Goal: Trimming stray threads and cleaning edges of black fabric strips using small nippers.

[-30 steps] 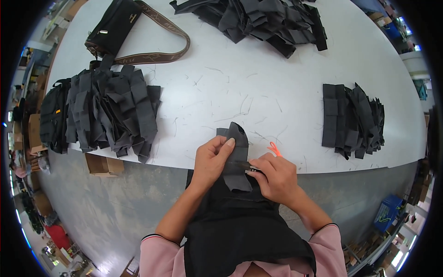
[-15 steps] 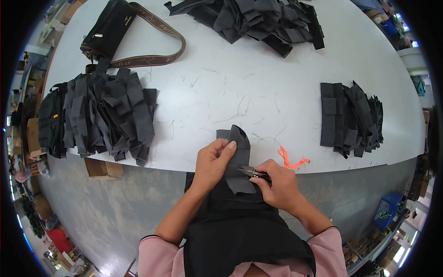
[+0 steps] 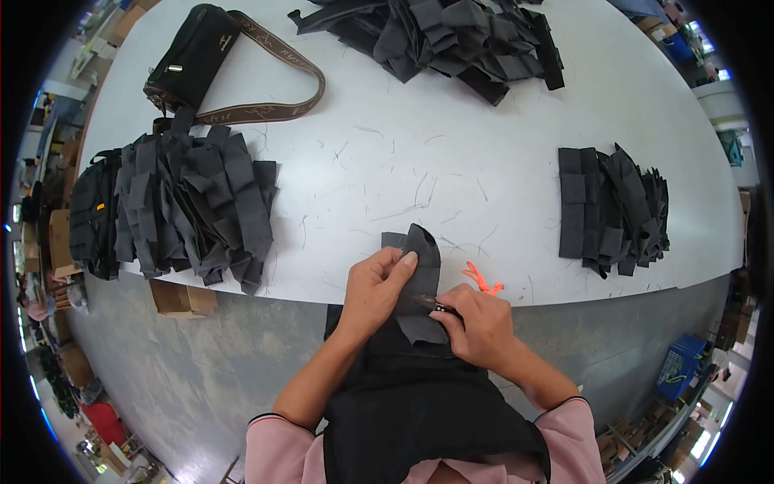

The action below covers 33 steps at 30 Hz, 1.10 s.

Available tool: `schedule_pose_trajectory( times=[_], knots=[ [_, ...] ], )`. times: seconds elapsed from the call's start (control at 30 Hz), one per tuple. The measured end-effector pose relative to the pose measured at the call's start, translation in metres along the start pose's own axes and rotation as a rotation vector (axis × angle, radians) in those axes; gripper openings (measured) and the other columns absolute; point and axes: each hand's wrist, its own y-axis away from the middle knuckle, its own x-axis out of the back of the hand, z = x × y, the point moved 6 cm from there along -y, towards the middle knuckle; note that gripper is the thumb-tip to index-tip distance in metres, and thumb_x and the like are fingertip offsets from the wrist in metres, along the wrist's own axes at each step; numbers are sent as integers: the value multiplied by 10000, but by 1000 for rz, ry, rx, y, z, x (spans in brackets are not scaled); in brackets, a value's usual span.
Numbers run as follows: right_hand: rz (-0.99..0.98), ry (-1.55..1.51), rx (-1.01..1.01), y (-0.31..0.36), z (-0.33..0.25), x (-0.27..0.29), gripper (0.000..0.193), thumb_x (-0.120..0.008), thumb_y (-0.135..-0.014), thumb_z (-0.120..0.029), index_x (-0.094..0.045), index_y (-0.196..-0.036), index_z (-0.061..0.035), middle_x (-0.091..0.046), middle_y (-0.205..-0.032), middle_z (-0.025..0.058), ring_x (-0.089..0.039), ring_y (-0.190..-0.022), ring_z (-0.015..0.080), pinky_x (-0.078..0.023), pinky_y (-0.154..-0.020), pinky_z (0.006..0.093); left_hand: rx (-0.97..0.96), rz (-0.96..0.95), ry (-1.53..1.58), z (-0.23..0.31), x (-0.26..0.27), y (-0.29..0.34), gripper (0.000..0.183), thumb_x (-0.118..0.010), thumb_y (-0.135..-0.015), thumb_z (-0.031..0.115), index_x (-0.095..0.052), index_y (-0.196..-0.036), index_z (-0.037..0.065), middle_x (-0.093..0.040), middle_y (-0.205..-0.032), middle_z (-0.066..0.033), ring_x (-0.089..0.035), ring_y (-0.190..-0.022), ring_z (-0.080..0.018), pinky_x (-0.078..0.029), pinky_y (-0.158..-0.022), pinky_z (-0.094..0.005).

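Your fabric piece sits at the near edge of the table, upper half on the top, lower half hanging off toward your lap. Left hand pinches its left edge, thumb laid flat on the cloth; right hand is closed around a small snipping tool, blades at the cloth's right side, mid-height. The piece looks like thin matte dark-grey woven stuff, folded, light and floppy; I judge it won't hold shape, so grip close to the cut line and keep it taut. Orange cord lies just right of the piece, likely the tool's loop, can't confirm. Left of the piece: a fanned pile of grey strips, overhanging the edge. Right of it: a neater stack. Far side from it: a loose heap and a black bag with a brown strap.
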Motion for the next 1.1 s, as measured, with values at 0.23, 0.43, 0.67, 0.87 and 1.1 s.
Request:
schedule_pose_trajectory(
  times=[0.23, 0.43, 0.67, 0.87, 1.1],
  knots=[
    [127, -385, -247, 11, 12, 5, 216, -675, -763, -14, -536, -928, -26, -575, -770, 89, -566, -598, 185, -448, -550, 257, -5, -82, 53, 12, -5, -1, 259, -588, -911, 267, -589, -822, 24, -492, -629, 69, -367, -586, -13, -277, -495, -209],
    [288, -703, -318, 18, 15, 11, 339, -623, -775, 60, -467, -1066, -16, -549, -867, 76, -524, -751, 101, -431, -681, 228, 3, -454, 1097, 5, 0, -8, 192, -509, -937, 252, -547, -909, 66, -543, -683, -8, -506, -616, -142, -406, -575, -273],
    [197, -722, -669, 39, 49, -4, 148, -534, -898, -90, -555, -1014, 0, -528, -664, 13, -429, -581, 55, -387, -571, 216, -48, -136, 683, -7, 22, -19, 423, -523, -896, 428, -551, -938, 7, -602, -833, -136, -588, -789, -230, -477, -712, -327],
    [494, -388, -522, 36, 112, 51, 315, -431, -984, -272, -571, -1015, 8, -536, -755, 27, -383, -550, 39, -309, -506, 205, -770, 99, -351, 158, 164, 49, 662, -252, -948, 524, -498, -640, -8, -532, -678, -95, -485, -632, -169, -376, -618, -286],
    [422, 208, -406, 42, 162, 115, 142, -561, -822, 10, -593, -960, 23, -546, -855, 74, -525, -733, 150, -414, -616, 264, -597, 453, -1604, 172, 283, 10, 208, -538, -637, 17, -596, -825, 83, -551, -993, -84, -493, -1085, -290, -292, -999, -503]
  ],
)
